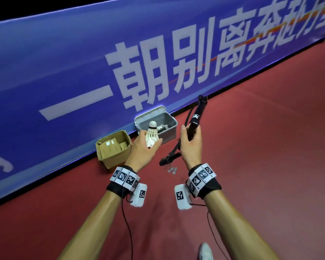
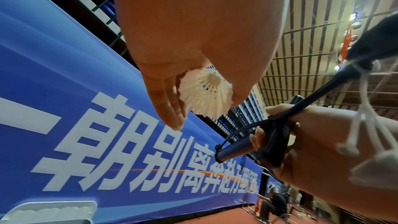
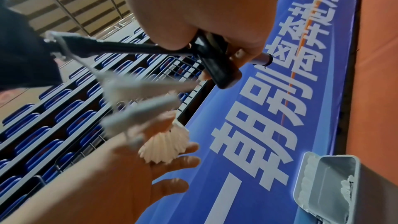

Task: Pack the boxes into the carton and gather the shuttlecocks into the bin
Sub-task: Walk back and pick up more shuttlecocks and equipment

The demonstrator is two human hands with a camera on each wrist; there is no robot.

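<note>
My left hand point(image 1: 150, 142) holds a white feather shuttlecock point(image 1: 152, 133) cork up, pinched between thumb and fingers, just in front of the grey plastic bin point(image 1: 169, 135). The left wrist view shows the shuttlecock point(image 2: 204, 94) between thumb and fingers. Other shuttlecocks lie in the bin point(image 3: 327, 176). Left of the bin, a cardboard carton point(image 1: 116, 160) holds several brown boxes point(image 1: 109, 147). My right hand point(image 1: 190, 136) grips the handle of a black picker tool point(image 1: 197, 113). Its white-tipped claw end point(image 1: 172, 168) hangs near the floor between my wrists.
Bin and carton stand on red court floor against a long blue banner barrier point(image 1: 83, 72). The bin's lid point(image 1: 154, 111) leans open on the banner. A white shoe point(image 1: 205, 252) shows at the bottom. More red floor stretches to the right.
</note>
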